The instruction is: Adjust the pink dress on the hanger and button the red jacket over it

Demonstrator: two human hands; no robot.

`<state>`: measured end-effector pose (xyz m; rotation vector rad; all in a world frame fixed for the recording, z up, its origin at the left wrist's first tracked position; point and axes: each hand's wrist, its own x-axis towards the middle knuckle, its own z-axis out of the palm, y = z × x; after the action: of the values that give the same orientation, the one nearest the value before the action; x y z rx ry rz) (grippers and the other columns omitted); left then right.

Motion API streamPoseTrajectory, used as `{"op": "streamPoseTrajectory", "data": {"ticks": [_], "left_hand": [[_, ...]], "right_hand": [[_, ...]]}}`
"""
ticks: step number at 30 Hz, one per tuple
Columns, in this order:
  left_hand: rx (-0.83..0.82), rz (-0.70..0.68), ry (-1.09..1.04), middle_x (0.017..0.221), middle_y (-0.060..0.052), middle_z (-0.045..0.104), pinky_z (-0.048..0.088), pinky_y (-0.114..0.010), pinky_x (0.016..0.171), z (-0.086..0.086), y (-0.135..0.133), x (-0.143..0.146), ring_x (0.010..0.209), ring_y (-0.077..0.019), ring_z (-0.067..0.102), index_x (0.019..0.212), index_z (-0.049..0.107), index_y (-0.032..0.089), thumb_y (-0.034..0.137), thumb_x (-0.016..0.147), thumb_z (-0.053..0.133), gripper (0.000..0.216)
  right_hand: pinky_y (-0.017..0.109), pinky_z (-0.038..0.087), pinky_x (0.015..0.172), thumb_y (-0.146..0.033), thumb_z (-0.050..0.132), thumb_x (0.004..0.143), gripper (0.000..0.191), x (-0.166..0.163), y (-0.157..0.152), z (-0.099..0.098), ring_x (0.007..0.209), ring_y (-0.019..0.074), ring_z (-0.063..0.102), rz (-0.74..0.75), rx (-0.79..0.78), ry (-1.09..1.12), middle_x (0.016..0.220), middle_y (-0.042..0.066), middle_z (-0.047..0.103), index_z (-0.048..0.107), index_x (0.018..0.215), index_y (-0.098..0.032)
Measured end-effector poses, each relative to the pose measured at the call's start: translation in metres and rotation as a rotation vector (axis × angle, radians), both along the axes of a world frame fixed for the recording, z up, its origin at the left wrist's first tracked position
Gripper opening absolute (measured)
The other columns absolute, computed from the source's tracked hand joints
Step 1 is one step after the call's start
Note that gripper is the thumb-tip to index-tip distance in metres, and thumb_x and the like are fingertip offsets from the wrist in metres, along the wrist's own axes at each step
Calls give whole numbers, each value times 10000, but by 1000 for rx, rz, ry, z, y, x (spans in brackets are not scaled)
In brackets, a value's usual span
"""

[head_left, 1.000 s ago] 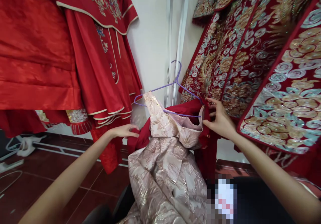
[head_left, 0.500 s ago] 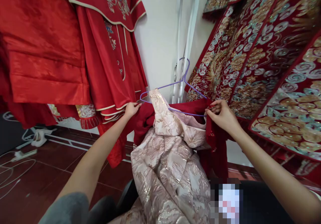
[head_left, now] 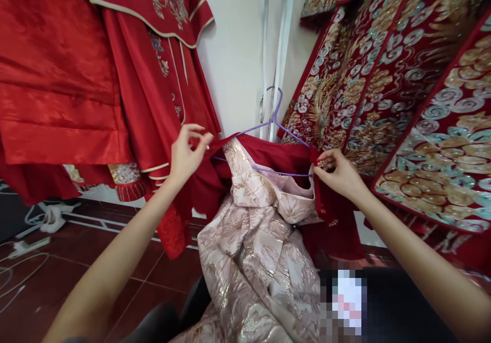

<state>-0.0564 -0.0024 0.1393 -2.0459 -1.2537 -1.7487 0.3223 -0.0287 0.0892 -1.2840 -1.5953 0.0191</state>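
A purple wire hanger (head_left: 273, 123) hangs in the middle against the white wall. A pale pink brocade dress (head_left: 257, 240) droops from it, with a dark red garment (head_left: 276, 156) draped behind. My left hand (head_left: 187, 153) pinches the red garment's left shoulder, lifted over the hanger's left end. On the other side my right hand (head_left: 337, 174) grips the red garment's right shoulder at the hanger's right tip.
Red satin embroidered robes (head_left: 115, 77) hang at the left. Heavily beaded red and gold garments (head_left: 402, 92) hang at the right. White cables and a power strip (head_left: 26, 230) lie on the dark red tiled floor. A dark seat (head_left: 383, 307) sits below.
My left hand rose from the red cloth's lower left edge and pulled it up over the hanger's left end. My right hand stayed at the right tip.
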Motion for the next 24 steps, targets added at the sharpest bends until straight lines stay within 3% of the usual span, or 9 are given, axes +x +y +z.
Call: {"op": "streamPoseTrajectory", "data": {"ticks": [3,6,10,13,15,17,20,24], "left_hand": [[-227,3,269,962,-42,665,448,-296,792,-22,-5,-2,877,-207,617,1047,554,202,539,741,631,462],[-366,24,387,902,-44,675,435,-308,756,-31,13,-2,826,-233,624,953,590,209,529,769,591,369],[-355,-53,398,833,-39,662,418,-290,725,-21,29,19,766,-214,610,913,591,202,444,850,489,270],[-273,-124,361,815,-35,652,409,-281,712,-13,17,52,721,-191,588,939,582,188,406,881,441,265],[-305,-215,453,760,-27,642,401,-274,670,-16,3,76,657,-176,576,947,579,195,372,879,450,229],[-329,-262,528,751,-33,644,396,-277,639,-24,-9,94,632,-179,583,974,573,211,353,875,462,206],[-349,-223,502,787,-45,661,407,-288,635,-40,-14,105,648,-192,608,1008,563,230,305,868,474,182],[-310,-177,419,918,-59,674,445,-311,720,-57,-6,98,806,-220,638,993,570,231,246,828,526,171]], "right_hand": [[286,459,624,-274,596,673,182,3,1,2,620,147,537,15,-9,-15,676,-22,550,535,833,-214],[291,476,632,-283,615,672,184,7,2,5,613,137,536,69,-33,-18,682,-15,575,576,833,-203],[328,540,652,-362,712,643,272,12,-4,17,651,153,596,256,-217,68,739,18,647,600,825,-195],[360,572,714,-397,731,657,288,7,-16,26,713,168,646,447,-395,145,748,20,670,630,840,-198],[380,575,768,-397,743,659,307,-4,-24,27,751,170,656,541,-441,184,778,23,675,640,867,-195],[404,567,823,-390,746,669,315,-22,-29,21,799,173,661,641,-460,253,827,26,676,638,894,-197],[427,543,888,-374,740,687,298,-53,-28,2,859,170,655,777,-464,383,888,20,668,625,908,-210],[421,533,910,-381,739,694,287,-84,-17,-21,863,158,624,778,-314,514,874,0,623,605,896,-227]]}}
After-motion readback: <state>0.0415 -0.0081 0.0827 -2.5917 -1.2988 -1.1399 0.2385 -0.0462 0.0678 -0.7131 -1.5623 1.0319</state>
